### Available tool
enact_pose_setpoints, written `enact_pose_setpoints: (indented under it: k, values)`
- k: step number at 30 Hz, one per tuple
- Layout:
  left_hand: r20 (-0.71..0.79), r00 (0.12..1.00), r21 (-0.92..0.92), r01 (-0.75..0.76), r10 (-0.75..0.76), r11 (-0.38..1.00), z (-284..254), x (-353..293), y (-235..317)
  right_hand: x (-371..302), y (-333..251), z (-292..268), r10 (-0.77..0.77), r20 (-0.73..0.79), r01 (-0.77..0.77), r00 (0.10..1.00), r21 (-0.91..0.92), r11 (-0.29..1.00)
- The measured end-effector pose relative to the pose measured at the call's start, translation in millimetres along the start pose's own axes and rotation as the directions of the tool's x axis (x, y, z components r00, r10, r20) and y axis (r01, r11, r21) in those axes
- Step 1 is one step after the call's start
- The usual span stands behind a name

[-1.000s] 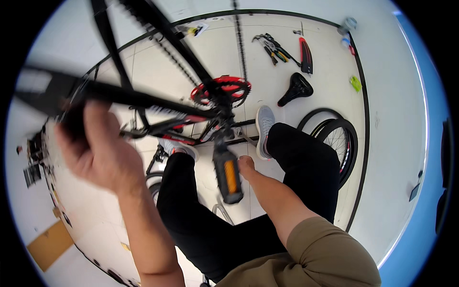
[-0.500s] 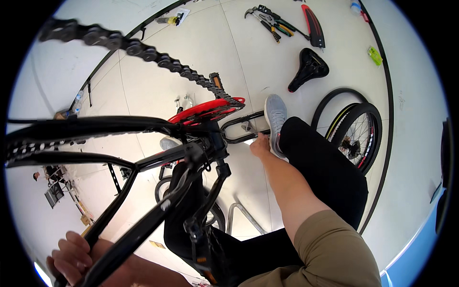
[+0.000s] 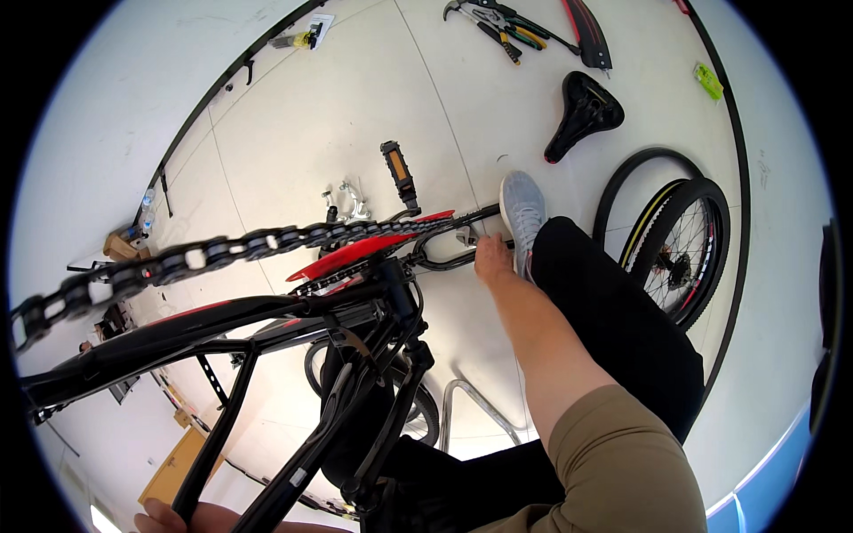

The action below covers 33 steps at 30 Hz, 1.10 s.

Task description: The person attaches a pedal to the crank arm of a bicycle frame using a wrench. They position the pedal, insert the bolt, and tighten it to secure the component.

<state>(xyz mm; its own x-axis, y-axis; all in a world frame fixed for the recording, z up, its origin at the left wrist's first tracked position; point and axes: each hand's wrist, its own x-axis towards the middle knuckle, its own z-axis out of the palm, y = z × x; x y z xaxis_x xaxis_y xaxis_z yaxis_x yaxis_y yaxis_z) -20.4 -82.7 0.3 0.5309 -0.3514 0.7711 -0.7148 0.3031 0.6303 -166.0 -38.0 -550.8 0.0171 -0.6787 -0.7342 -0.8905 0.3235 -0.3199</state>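
A black bicycle frame point(image 3: 160, 330) with red marks stands tilted across the left side of the view. My left hand point(image 3: 182, 520), partly cut off by the lower edge, is closed round one of its thin tubes. A black chain point(image 3: 209, 256) runs from the left to the red chainring guard point(image 3: 355, 256), with a pedal point(image 3: 399, 175) beyond it. Low by the floor, my right hand point(image 3: 494, 259) is closed at a looped black tube point(image 3: 444, 264), beside my grey shoe point(image 3: 522, 209). A small metal piece point(image 3: 466, 236) shows near its fingertips; what they grip is hidden.
Silver brake arms point(image 3: 355, 201) lie beyond the chain. At right are a black saddle point(image 3: 582, 117), a wheel point(image 3: 680, 253) and a loose tyre point(image 3: 613, 191). Pliers and other hand tools point(image 3: 502, 31) and a red-black mudguard point(image 3: 586, 35) lie farther off. A bent metal tube point(image 3: 480, 400) stands below.
The frame has tilted and shifted, its chain now lower in view and the pedal more exposed. My left hand has sunk toward the lower edge. My right hand stays by the looped tube.
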Motion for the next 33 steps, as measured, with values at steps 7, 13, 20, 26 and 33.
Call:
enact_pose_setpoints:
  k: [7,13,20,26,33]
  values:
    - [0.063,0.998,-0.009,0.002,-0.001,1.0,-6.1,1.8,0.7,7.0,-13.5,-14.9,0.017,0.042,-0.005,0.999,-0.273,0.962]
    - [0.07,0.998,-0.056,0.003,0.001,0.998,-3.9,1.5,-1.3,20.9,13.4,8.0,-0.264,-0.067,0.223,0.962,-0.362,0.905]
    - [0.018,1.0,-0.057,0.005,-0.004,0.998,-4.1,1.2,-4.7,-8.5,-4.0,-3.2,-0.417,0.181,0.454,0.891,-0.294,0.841]
    - [0.082,0.997,-0.101,0.003,0.005,0.995,-11.2,4.6,-5.9,-53.2,-38.8,3.2,-0.511,0.352,0.592,0.785,-0.179,0.786]
    - [0.187,0.978,-0.097,-0.072,0.089,0.993,-38.0,1.3,-17.7,-98.9,-75.7,-15.6,-0.369,0.421,0.423,0.829,-0.038,0.906]
